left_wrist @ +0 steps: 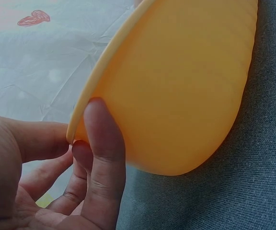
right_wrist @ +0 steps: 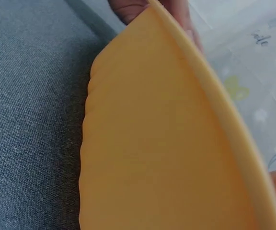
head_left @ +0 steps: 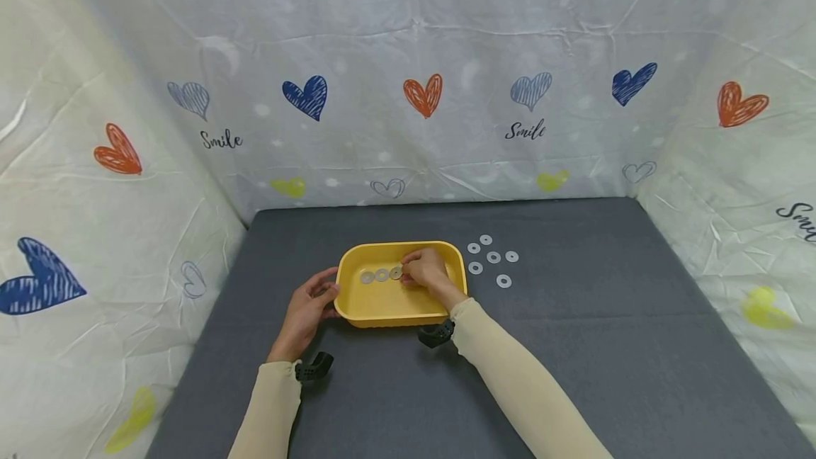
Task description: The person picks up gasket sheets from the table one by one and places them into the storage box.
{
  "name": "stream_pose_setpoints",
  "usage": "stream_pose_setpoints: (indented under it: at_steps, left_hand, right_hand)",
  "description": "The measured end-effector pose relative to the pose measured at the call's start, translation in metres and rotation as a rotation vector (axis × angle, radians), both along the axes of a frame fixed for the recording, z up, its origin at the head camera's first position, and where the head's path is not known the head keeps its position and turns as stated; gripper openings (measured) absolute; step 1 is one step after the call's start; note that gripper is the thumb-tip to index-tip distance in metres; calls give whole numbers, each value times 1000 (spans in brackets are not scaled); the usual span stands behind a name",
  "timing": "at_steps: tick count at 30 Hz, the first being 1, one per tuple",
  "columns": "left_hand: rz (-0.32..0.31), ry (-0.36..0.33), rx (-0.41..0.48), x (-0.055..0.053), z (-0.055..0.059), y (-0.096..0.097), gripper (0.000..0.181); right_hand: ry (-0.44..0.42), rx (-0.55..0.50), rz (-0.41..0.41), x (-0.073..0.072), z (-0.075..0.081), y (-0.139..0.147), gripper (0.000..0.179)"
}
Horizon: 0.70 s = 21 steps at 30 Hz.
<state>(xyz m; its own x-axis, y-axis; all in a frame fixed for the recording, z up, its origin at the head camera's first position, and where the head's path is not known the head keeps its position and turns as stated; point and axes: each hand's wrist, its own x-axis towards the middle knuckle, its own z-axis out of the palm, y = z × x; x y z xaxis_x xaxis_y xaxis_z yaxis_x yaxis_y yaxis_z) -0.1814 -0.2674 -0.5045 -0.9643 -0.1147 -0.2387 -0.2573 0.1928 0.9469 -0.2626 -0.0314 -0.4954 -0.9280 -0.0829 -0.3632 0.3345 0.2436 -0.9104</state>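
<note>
A yellow tray (head_left: pixel 382 321) rests on the dark cloth, its outer wall filling much of both wrist views. My left hand (head_left: pixel 304 312) holds its left end; in the left wrist view the thumb (left_wrist: pixel 104 139) lies against the outer wall and the forefinger meets the rim. Inside the tray, two flat washers (head_left: pixel 367 278) (head_left: pixel 381 275) lie side by side. A third washer (head_left: pixel 396 273) continues their row, at the fingertips of my right hand (head_left: pixel 426 271), which seems to pinch its edge. In the right wrist view the tray wall hides those fingertips.
Several loose washers (head_left: pixel 494 257) lie scattered on the grey cloth (head_left: pixel 574 346) just right of the tray. White sheets printed with hearts (head_left: pixel 421 154) hang behind the table and along both sides. Each wrist wears a black camera band (head_left: pixel 314 367).
</note>
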Motion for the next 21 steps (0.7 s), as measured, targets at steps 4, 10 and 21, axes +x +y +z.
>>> stream_pose_setpoints:
  at_steps: [4,10,21]
  left_hand:
    - [-6,1,3,0,-1,0,45]
    - [-5,6,-3,1,1,-1,45]
    - [3,5,-6,2,1,1,45]
  right_hand:
    - [11,-34,31,4,4,6,23]
    - [50,-144,76,13,15,12,30]
    - [155,-265,125,39,36,36,20]
